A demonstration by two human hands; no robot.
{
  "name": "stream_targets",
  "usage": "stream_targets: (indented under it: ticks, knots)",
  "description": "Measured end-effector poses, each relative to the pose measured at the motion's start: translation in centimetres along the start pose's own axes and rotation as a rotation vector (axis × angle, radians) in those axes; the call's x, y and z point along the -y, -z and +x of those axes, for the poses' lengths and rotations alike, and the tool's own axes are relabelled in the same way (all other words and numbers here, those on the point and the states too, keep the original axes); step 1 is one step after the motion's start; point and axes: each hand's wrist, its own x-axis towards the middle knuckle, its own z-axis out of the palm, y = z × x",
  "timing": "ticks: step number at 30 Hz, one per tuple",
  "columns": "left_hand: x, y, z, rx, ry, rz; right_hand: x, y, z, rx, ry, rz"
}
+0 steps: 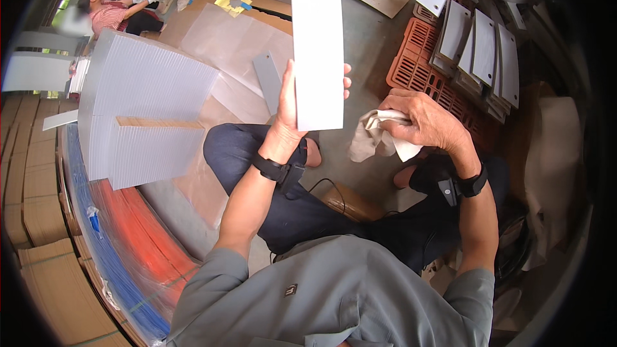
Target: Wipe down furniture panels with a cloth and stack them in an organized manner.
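My left hand (pixel 289 99) grips a long white rectangular panel (pixel 318 51) and holds it upright in front of me. The fingertips show at its right edge, and the rest of the fingers are hidden behind it. In my right hand (pixel 424 119) a crumpled off-white cloth (pixel 376 138) is bunched between thumb and fingers. The cloth hangs to the right of the panel's lower end and does not touch it. Both wrists wear black straps.
Tall stacks of pale panels (pixel 144 90) stand at left. An orange plastic crate (pixel 414 51) at right bears several white panels with a hole (pixel 482 48). Bundled cardboard (pixel 42 173) lies along the far left. Beyond the stacks, a person in a striped top (pixel 109 16) works with gloved hands.
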Motion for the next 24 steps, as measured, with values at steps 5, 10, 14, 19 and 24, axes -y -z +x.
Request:
stream_targets:
  ticks: [5, 10, 14, 19, 24]
  knots:
    - [4.8, 6.6, 1.9, -0.644, 0.009, 0.862, 0.1, 0.4, -0.5, -0.015, -0.155, -0.130]
    - [3.5, 19.0, 3.0, -1.083, 0.222, 1.572, -1.7, -0.9, -0.6, 0.023, -0.128, -0.253]
    - [2.5, 22.9, 2.5, -1.260, 0.406, 1.591, -1.6, -0.9, -1.3, 0.084, -0.232, -0.244]
    - [1.4, 26.5, 2.6, -1.324, 0.448, 1.634, -2.6, -1.5, -1.7, 0.127, -0.275, -0.223]
    - [0.0, 28.3, 3.3, -1.351, 0.565, 1.565, -2.8, -1.6, -1.8, 0.134, -0.304, -0.197]
